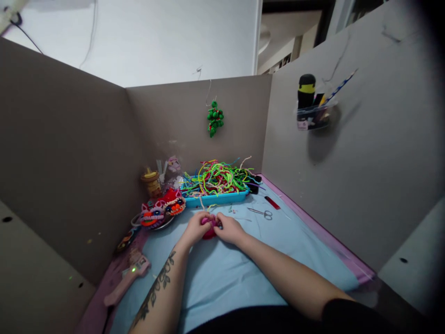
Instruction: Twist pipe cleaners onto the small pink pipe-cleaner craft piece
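Note:
Between my two hands is a small magenta and red fuzzy pipe-cleaner piece (209,233), low over the blue cloth. My left hand (197,227) grips its left side, with thumb and fingers closed on it. From the right, my right hand (227,228) pinches the same piece. The fingers hide part of it, so its full shape cannot be made out. A pale pipe cleaner (202,202) and a yellow-green one stand out just beyond my left fingers. Small scraps (232,209) lie past my right hand.
Behind the hands, a blue tray (217,199) overflows with coloured pipe cleaners. Scissors (260,213) and a red strip (272,202) lie right. At left are finished fuzzy figures (163,211), a brown cup (151,183) and a pink glue gun (128,278) with a green light. Grey panels surround the table.

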A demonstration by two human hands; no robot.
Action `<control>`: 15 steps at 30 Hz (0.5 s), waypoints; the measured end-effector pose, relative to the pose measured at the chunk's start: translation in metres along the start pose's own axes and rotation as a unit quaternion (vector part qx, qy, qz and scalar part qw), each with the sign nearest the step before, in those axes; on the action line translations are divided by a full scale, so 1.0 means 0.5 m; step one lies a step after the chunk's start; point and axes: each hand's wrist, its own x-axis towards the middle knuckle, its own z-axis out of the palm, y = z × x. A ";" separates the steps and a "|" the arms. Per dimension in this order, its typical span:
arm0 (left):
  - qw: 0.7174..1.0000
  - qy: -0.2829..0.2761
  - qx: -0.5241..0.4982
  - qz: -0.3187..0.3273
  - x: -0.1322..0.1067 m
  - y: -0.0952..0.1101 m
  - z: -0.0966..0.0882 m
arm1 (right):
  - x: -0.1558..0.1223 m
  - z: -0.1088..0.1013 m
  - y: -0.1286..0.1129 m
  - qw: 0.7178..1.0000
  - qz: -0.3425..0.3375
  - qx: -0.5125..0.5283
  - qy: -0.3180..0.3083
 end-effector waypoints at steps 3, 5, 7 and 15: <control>1.000 -0.005 -0.003 -0.003 -0.002 0.002 0.000 | 0.003 -0.004 0.006 1.000 0.001 0.026 -0.006; 1.000 -0.013 -0.009 0.000 -0.002 0.003 -0.001 | 0.003 -0.006 0.007 0.999 0.003 0.035 -0.002; 1.000 -0.019 -0.013 0.009 -0.002 0.003 -0.001 | 0.001 -0.007 0.006 0.999 -0.008 0.040 0.001; 0.999 -0.025 -0.022 0.010 -0.003 0.003 -0.001 | -0.001 0.000 0.006 0.999 -0.007 0.033 0.005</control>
